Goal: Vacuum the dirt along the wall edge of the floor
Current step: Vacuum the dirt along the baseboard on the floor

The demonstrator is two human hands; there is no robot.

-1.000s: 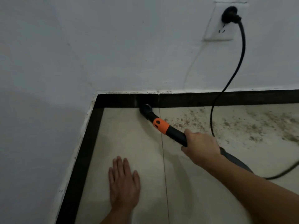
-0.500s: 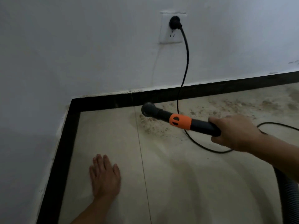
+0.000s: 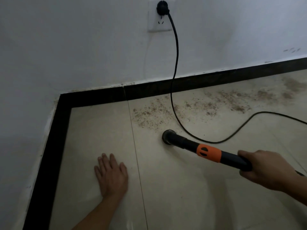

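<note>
Left hand point(image 3: 112, 175): you have it flat on the floor point(image 3: 182, 196), palm down, fingers straight and close together, pointing toward the far wall point(image 3: 66, 47). It holds nothing. It rests at the near left, just left of the tile joint point(image 3: 137, 163), well apart from the vacuum.

Right hand point(image 3: 267, 171): at the near right, your fingers are curled fully round the black vacuum wand point(image 3: 232, 157), gripping it just behind the orange collar point(image 3: 208, 151). The wand runs from your grip leftward and slightly away from you.

Nozzle point(image 3: 169, 136): the round black mouth sits low over the floor near the middle of the scene, right of the tile joint. You cannot tell from this view whether its rim touches the tile.

Dirt point(image 3: 152, 115): brown grains lie scattered along the foot of the black skirting point(image 3: 216, 80), starting just right of the tile joint and spreading to the far right. The nozzle is on the near side of this patch, just beside its nearest grains and apart from the skirting.

Cord point(image 3: 176, 63): a black lead hangs from the plug point(image 3: 162, 8) in the white socket point(image 3: 154, 22) on the far wall, crosses the skirting and the dirt, curves along the floor just beyond the wand, then leaves at the right edge.
</note>
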